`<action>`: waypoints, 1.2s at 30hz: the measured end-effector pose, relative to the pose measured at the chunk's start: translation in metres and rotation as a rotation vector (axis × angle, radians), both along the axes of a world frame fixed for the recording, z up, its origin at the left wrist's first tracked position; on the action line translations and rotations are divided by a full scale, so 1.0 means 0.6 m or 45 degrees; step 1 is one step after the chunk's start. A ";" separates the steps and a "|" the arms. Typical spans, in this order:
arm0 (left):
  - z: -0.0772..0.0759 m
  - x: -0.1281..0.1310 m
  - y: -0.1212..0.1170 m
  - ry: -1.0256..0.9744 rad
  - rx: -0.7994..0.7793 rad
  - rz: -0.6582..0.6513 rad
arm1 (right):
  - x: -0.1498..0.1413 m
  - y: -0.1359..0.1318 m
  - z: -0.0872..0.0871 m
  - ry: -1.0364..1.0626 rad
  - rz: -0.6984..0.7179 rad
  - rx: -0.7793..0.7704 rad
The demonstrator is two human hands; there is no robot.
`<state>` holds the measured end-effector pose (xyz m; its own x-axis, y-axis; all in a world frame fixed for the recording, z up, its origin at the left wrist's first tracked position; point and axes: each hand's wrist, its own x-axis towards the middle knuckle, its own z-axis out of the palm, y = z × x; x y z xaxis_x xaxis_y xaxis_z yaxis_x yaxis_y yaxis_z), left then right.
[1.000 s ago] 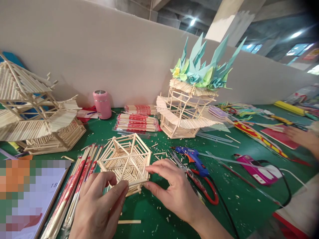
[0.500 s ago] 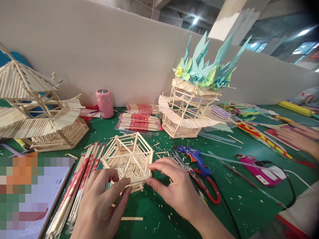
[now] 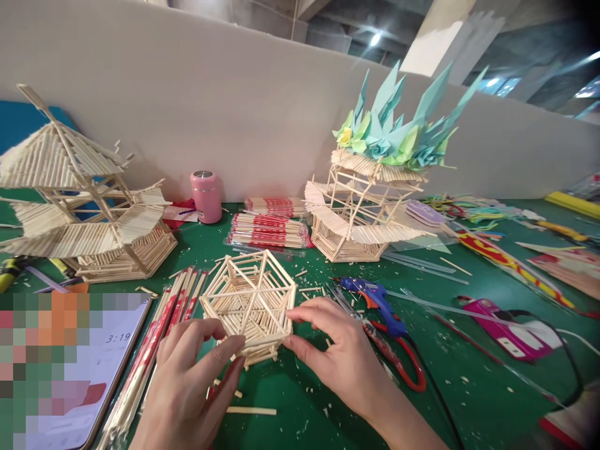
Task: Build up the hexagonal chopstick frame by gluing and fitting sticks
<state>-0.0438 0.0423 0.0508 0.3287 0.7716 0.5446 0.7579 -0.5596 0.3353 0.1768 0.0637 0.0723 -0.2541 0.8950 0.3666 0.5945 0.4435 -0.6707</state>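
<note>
A six-sided frame of wooden sticks (image 3: pixel 257 290), with spokes meeting at a hub and a layered base beneath, sits on the green table. Along its near edge lies a short wooden stick (image 3: pixel 263 341). My left hand (image 3: pixel 192 369) pinches the left end of that stick between thumb and fingers. At the stick's right end, my right hand (image 3: pixel 340 350) has its thumb on the tip and its fingers against the frame's right corner. Just right of that hand lie a blue glue gun (image 3: pixel 368 294) and red-handled pliers (image 3: pixel 412 369).
Two stick pavilions stand behind, one at left (image 3: pixel 107 231), one topped with paper leaves (image 3: pixel 365 234). Bundled sticks (image 3: pixel 265 231), a pink flask (image 3: pixel 206 199), a phone (image 3: pixel 115 362), a magenta device (image 3: pixel 506 328), a loose stick (image 3: pixel 252 410) and scraps lie around.
The view has shifted slightly, so things appear further right. Both hands keep their hold at the stick and frame. The other person's hand at the far right has left the view.
</note>
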 end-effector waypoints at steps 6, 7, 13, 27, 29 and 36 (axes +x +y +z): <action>0.001 -0.004 0.003 0.030 0.033 -0.016 | 0.001 0.002 0.001 -0.012 -0.011 0.003; 0.002 -0.004 0.004 0.047 0.055 -0.022 | 0.002 0.002 0.001 -0.018 -0.014 -0.001; 0.005 -0.001 0.003 0.200 0.181 -0.021 | 0.002 0.001 0.001 -0.021 -0.020 -0.036; 0.012 0.010 0.000 0.149 0.106 -0.002 | 0.003 0.001 0.006 -0.012 -0.007 -0.072; 0.019 0.017 0.005 0.095 0.024 -0.013 | 0.003 0.001 0.007 -0.008 -0.002 -0.074; 0.045 0.013 0.027 0.305 0.027 -0.115 | 0.003 0.002 0.006 -0.007 -0.011 -0.076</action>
<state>-0.0357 0.0586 0.0778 0.5177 0.7226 0.4582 0.7609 -0.6337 0.1396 0.1783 0.0652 0.0761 -0.2480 0.9174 0.3113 0.6019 0.3977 -0.6925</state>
